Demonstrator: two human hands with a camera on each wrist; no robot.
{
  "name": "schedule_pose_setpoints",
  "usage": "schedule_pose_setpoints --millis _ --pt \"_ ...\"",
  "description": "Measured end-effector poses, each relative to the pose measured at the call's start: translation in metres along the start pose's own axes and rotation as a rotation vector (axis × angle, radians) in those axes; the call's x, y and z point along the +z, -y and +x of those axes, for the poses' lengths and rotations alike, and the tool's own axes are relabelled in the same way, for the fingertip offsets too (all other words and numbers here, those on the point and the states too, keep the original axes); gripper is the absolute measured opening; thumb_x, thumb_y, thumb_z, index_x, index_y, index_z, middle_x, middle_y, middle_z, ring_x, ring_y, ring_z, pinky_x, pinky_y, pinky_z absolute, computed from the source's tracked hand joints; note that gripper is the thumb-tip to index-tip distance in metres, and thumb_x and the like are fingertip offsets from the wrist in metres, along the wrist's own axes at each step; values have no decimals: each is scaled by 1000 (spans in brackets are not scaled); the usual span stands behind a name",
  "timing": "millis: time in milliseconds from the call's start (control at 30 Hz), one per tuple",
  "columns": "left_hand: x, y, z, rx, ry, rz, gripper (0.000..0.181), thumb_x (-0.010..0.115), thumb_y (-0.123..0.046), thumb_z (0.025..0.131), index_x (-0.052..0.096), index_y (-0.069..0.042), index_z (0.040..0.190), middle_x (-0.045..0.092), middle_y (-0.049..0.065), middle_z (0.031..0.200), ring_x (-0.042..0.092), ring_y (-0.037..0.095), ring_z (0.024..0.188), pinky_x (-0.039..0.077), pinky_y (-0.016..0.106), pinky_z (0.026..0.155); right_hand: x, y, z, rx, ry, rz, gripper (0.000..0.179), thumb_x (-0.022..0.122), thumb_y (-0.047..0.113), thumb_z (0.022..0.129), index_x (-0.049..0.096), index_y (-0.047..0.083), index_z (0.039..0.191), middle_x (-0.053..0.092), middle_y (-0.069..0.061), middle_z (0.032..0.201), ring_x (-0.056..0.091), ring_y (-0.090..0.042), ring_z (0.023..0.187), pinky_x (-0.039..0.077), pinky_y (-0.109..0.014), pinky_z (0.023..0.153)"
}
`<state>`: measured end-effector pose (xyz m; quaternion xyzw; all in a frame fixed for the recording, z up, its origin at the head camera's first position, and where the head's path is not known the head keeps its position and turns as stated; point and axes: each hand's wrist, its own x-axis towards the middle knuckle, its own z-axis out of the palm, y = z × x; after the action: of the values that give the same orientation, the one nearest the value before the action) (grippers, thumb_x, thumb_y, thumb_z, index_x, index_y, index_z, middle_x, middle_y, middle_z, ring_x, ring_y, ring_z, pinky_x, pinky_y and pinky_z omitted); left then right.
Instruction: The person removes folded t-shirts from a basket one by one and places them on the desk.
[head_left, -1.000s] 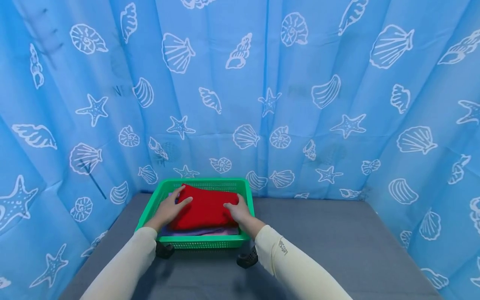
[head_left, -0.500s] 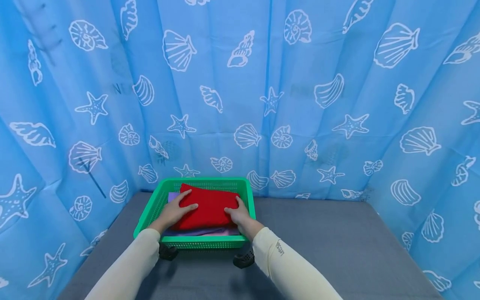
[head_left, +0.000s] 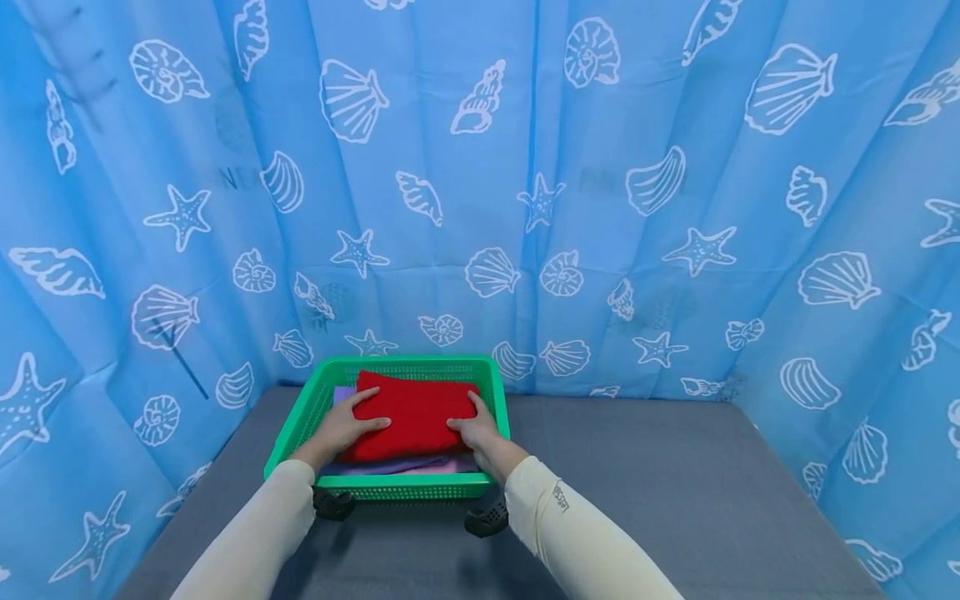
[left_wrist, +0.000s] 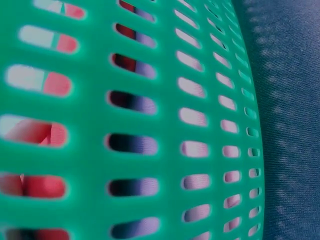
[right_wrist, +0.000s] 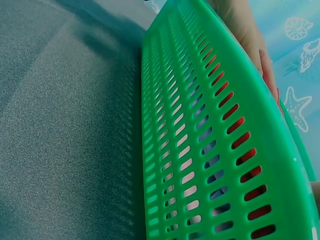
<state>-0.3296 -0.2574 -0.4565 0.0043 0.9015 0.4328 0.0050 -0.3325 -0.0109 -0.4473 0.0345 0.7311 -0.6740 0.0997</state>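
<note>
A folded red cloth (head_left: 420, 408) lies on top of a stack inside the green plastic basket (head_left: 390, 478). Under it show the edges of a purple cloth (head_left: 390, 467) and a pink cloth (head_left: 442, 468). My left hand (head_left: 341, 429) rests at the red cloth's left end, with thumb and forefinger stretched over it. On its right end my right hand (head_left: 477, 429) touches the top the same way. The other fingers are mostly hidden at the sides. In both wrist views the perforated basket wall (right_wrist: 200, 115) fills much of the picture, with the cloths showing through its slots.
The basket stands on a grey cloth-covered table (head_left: 630, 483), near its back left. Behind and beside the table hangs a blue curtain (head_left: 450, 200) printed with white shells and starfish. Black wrist-worn devices (head_left: 487, 518) sit below the forearms, by the basket's front.
My left hand has slid inward over the red cloth's left end and then settled slightly back. The right hand has hardly moved. The view has shifted slightly.
</note>
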Motion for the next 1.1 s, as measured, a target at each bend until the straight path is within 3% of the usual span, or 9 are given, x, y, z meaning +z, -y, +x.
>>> schedule_pose_setpoints --millis 133,400,733,900,1100 --pt "-1 -1 -1 -12 1 -8 78 75 -33 86 39 -11 151 36 29 149 41 43 125 50 52 93 0 1 -1 -5 -3 16 74 61 -1 92 26 11 156 29 -26 154 39 -45 132 46 -48 102" --pt "0 -2 -2 -24 24 -42 75 74 -30 89 38 -12 152 28 29 154 29 48 138 43 58 102 -2 -1 -3 -1 0 51 74 62 0 92 27 15 156 30 -24 153 39 -44 132 49 -47 99" --pt "-11 -7 -6 -16 42 -43 77 73 -32 89 35 -12 154 23 29 156 24 49 141 44 57 102 0 7 -8 -22 10 109 73 62 1 93 28 17 155 33 -23 151 42 -43 130 52 -44 96" --pt "-16 -10 -7 -20 46 -50 77 73 -32 89 35 -12 154 23 29 156 27 48 138 44 56 102 0 8 -8 2 46 214 73 59 0 94 27 20 156 32 -22 150 44 -44 128 54 -47 92" --pt "-18 -13 -4 -25 55 -41 78 72 -34 90 34 -15 154 24 29 155 35 45 132 48 51 96 -2 8 -8 -27 49 227 72 58 -1 94 27 20 156 32 -22 150 45 -43 127 54 -47 92"
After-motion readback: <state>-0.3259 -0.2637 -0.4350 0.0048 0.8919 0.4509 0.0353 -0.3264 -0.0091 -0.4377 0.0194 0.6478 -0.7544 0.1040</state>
